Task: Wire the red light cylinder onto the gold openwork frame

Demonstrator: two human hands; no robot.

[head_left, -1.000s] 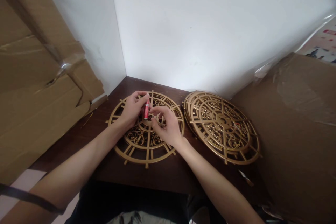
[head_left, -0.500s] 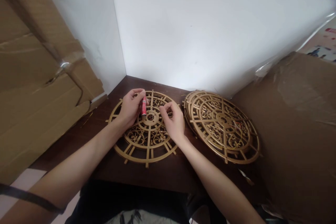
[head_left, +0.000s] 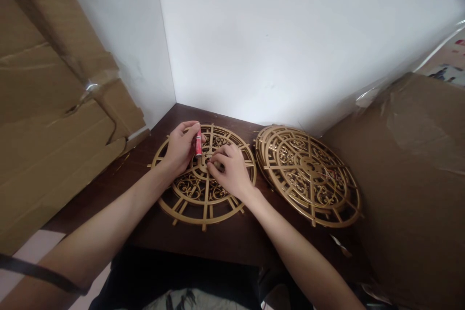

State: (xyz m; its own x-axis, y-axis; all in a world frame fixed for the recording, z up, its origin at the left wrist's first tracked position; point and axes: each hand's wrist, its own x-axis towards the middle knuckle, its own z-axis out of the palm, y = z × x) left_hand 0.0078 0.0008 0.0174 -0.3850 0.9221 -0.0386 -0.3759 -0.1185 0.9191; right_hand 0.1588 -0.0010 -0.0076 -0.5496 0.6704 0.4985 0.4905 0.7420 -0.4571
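My left hand (head_left: pixel 181 149) is closed around a slim red cylindrical tool (head_left: pixel 198 145) with a pale band, held nearly upright. Its lower end points down at the hub of a round gold openwork disc (head_left: pixel 205 208) with spokes and scrolls, which lies flat on the dark table. Over the right side of that hub is my right hand (head_left: pixel 231 169), its thumb and fingertips pinched together close to the centre. Whatever lies between those fingertips is too small or hidden to make out. Both hands partly cover the disc.
To the right, a stack of similar gold discs (head_left: pixel 312 174) leans at a slight tilt, with thin wire on top. A small brush-like item (head_left: pixel 340 246) lies in front of it. Cardboard (head_left: pixel 72 121) stands at left, a brown box (head_left: pixel 414 179) at right, a white wall (head_left: pixel 272 48) behind.
My right hand has moved left and slightly down, bringing its pinched fingertips to the hub. My left hand and the red tool stay almost in place.
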